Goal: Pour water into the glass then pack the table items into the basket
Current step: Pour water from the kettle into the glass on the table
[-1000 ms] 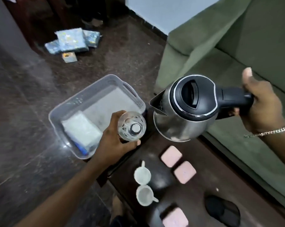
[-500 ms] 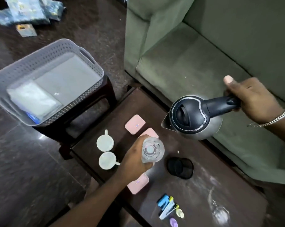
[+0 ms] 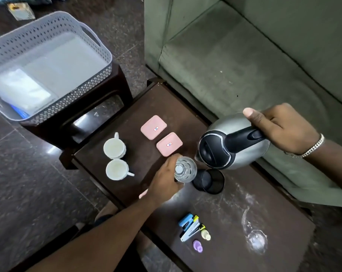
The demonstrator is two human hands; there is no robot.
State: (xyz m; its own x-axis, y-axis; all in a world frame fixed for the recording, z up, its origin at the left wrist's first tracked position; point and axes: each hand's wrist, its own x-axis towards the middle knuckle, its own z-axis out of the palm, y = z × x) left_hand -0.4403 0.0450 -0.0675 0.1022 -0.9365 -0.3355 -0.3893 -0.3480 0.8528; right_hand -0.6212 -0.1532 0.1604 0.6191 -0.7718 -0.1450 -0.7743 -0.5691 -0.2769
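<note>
Glass point(image 3: 185, 169) gripped in left hand point(image 3: 164, 178), kettle point(image 3: 232, 146) spout beside it, right hand point(image 3: 280, 125) clasping handle

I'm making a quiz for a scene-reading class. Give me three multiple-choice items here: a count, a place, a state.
1. How many white cups stand on the table? A one; B two; C four.
2. Where does the basket stand? A on the table; B under the table; C on a dark stool.
3. The right hand: A is open; B grips a cup; C grips the kettle handle.
Key: B, two cups sit side by side; C, the stool's frame shows beneath it; C, fingers curl round the black handle.
</note>
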